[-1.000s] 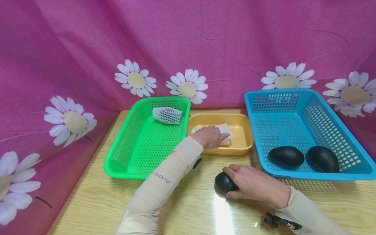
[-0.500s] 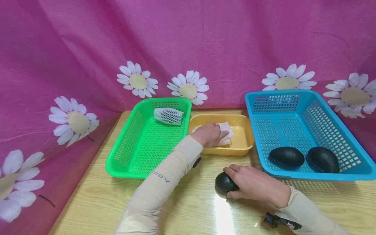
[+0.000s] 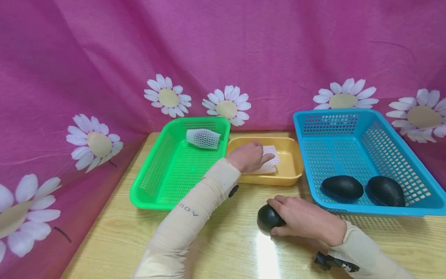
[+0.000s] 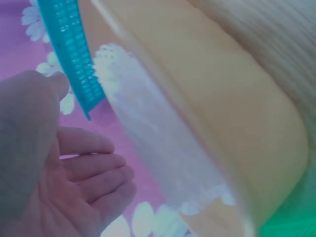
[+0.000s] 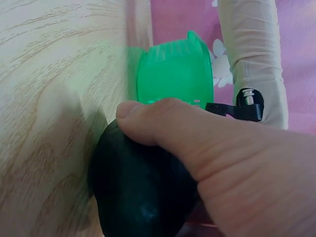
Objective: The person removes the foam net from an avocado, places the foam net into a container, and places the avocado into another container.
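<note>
My right hand [image 3: 301, 219] grips a dark avocado [image 3: 268, 217] on the table, thumb and fingers round its sides. In the right wrist view the thumb lies along the dark green avocado [image 5: 143, 187]. My left hand [image 3: 246, 157] is over the yellow bin [image 3: 292, 178]. White foam net sleeves [image 3: 270, 167] lie flat in that bin, partly hidden by the hand. The left wrist view shows the left hand [image 4: 84, 173] with loosely bent fingers apart from the foam net sleeve [image 4: 148, 133], holding nothing.
A green basket [image 3: 139, 190] at left holds one opened-out foam net sleeve [image 3: 203, 138]. At right, a blue basket [image 3: 339, 155] holds two dark avocados [image 3: 342, 188]. The wooden table [image 3: 223, 248] ends at a pink flowered cloth [image 3: 271, 66].
The left hand has risen slightly and drawn back left from the foam net sleeves, showing more of them. The right hand keeps its grip on the avocado. The whole view has shifted slightly.
</note>
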### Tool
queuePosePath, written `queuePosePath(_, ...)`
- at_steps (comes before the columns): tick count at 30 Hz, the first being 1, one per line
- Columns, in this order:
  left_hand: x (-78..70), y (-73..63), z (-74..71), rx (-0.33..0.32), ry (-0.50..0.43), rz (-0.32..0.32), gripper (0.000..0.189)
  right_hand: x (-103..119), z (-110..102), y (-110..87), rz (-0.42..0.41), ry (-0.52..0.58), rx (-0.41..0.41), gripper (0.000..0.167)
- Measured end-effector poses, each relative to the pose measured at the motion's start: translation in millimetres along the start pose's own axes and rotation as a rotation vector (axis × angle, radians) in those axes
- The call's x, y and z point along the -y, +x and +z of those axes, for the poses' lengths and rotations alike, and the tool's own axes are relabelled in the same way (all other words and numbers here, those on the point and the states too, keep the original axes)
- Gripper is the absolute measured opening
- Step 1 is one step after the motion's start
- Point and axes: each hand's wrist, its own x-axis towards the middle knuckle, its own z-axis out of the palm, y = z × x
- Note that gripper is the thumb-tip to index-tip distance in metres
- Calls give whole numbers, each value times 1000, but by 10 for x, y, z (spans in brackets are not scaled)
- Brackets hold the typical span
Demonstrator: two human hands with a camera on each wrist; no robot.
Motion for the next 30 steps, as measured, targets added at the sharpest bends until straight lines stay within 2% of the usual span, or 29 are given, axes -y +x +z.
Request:
queuePosePath(8, -57, -66, -142, -43, 48, 48, 63, -4, -11, 1, 25, 27, 28, 63)
queuePosePath(16, 3, -188, -176, -84, 83, 92, 57, -10, 0, 9, 25, 25, 33, 66)
queuePosePath(24, 60, -351, -132, -125, 21, 111, 64, 0, 8, 1, 6, 26, 32, 71)
queuePosePath(30, 9, -471, -134, -165, -11, 149, 67, -4, 8, 1, 19, 52, 49, 69)
